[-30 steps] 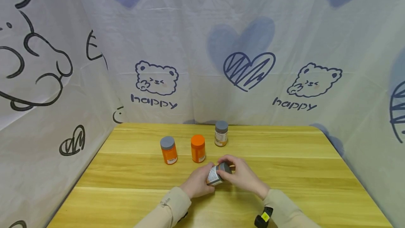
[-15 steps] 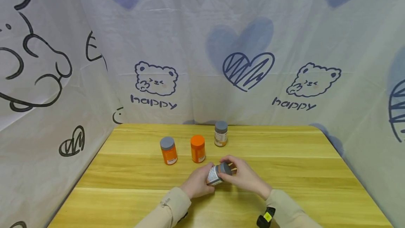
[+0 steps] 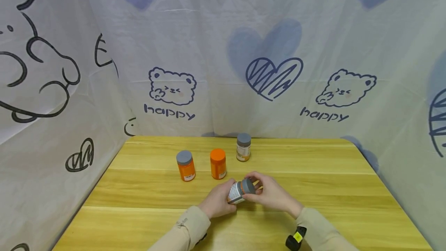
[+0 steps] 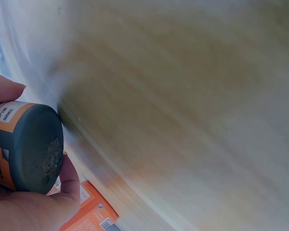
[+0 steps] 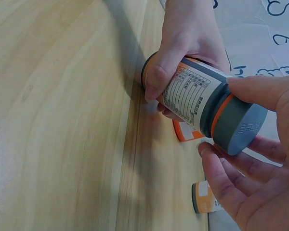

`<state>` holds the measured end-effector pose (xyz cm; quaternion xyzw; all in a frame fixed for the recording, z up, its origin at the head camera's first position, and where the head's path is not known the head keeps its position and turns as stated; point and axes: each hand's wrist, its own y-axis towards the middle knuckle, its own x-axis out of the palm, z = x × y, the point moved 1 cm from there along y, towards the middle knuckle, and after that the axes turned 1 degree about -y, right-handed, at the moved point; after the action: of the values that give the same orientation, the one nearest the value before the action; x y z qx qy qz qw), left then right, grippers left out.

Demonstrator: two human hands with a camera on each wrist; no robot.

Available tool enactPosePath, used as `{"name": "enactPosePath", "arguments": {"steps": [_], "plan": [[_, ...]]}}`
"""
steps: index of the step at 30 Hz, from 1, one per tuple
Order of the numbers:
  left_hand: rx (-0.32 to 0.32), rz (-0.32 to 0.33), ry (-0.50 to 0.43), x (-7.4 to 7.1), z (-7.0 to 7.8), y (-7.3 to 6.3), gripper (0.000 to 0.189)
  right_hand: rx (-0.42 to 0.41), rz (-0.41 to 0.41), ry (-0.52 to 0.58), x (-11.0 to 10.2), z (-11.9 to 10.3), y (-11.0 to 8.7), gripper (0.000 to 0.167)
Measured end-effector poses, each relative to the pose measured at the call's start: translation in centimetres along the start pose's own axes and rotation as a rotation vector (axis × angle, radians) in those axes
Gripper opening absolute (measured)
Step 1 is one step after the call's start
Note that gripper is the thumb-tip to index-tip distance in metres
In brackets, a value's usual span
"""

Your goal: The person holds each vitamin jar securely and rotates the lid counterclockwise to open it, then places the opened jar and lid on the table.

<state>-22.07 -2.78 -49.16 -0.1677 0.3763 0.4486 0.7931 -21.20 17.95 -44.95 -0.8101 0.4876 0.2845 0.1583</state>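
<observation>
In the head view my left hand (image 3: 217,200) grips the body of a pill bottle (image 3: 235,193), which is tilted with its grey lid to the right. Its label is white with orange and printed text. My right hand (image 3: 275,195) is at the grey lid (image 3: 248,186). The right wrist view shows the thumb on the edge of the lid (image 5: 241,122) and fingers curled beneath it. An orange ring shows along the lid's lower rim. From the left wrist camera, the bottle's dark base (image 4: 38,149) faces outward, with fingers around the body.
Behind the hands stand an orange bottle with a grey lid (image 3: 186,165), an orange bottle with an orange lid (image 3: 218,164) and a grey-lidded bottle with a pale label (image 3: 243,147). They stand upright on the wooden table (image 3: 139,220). A printed cloth (image 3: 216,42) hangs behind the table.
My right hand has shifted slightly right, its fingers spreading a little around the lid, so more of the lid shows. The left hand and the bottle stay nearly still.
</observation>
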Motion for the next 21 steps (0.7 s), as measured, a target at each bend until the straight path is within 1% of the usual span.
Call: {"name": "enactPosePath", "arguments": {"steps": [11,17,21], "plan": [[0.004,0.007,0.009,0.02,-0.04,0.03,0.057,0.005,-0.017,-0.007,-0.31,-0.15,0.07,0.049],[0.003,0.008,0.013,0.19,-0.21,0.09,0.057,-0.011,-0.032,-0.019,-0.51,-0.4,0.16,0.048],[-0.002,0.008,0.02,0.28,-0.37,0.18,0.057,-0.036,-0.043,-0.032,-0.58,-0.42,0.18,0.049]]}}
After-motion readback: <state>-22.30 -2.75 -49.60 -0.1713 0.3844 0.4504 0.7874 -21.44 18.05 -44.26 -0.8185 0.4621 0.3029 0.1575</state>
